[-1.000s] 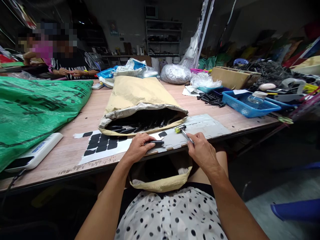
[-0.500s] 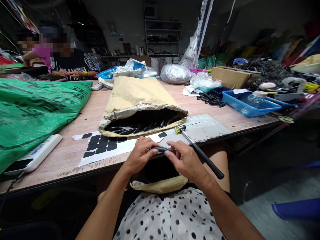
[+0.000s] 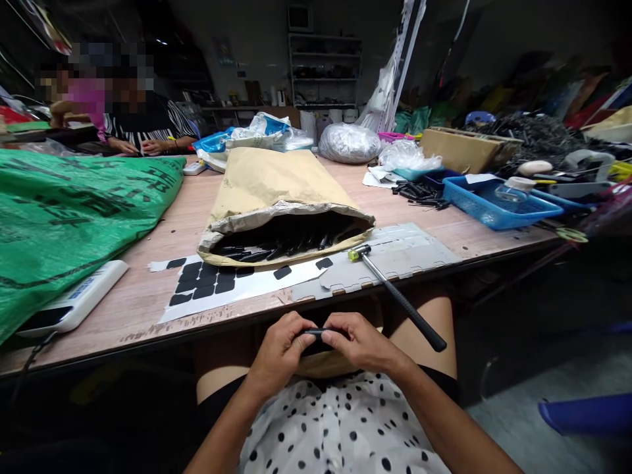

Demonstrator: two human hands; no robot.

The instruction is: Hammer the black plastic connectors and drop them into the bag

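Note:
Between the fingertips of both hands is a small black rod-like piece (image 3: 316, 331), held level over the lap. My left hand (image 3: 282, 345) is closed on its left end, my right hand (image 3: 356, 339) on its right end. Beneath them, a tan bag (image 3: 328, 366) lies on the lap, mostly hidden by the hands. On the table, a large tan paper bag (image 3: 276, 174) gapes toward me with many black pieces (image 3: 296, 245) inside. A white sheet with black rounded patches (image 3: 266, 280) sticks out in front of it. The hammer (image 3: 402, 299) rests with its handle over the table edge.
Grey cardboard (image 3: 415, 253) lies under the hammer head. A green sack (image 3: 89, 204) and a white device (image 3: 86, 296) are at left. At right are loose black pieces (image 3: 419, 194) and a blue basket (image 3: 498, 204). Two people sit at the far left.
Both hands have moved down from the table edge to above the lap, still holding the black piece. A black patch on the white sheet that they covered now shows.

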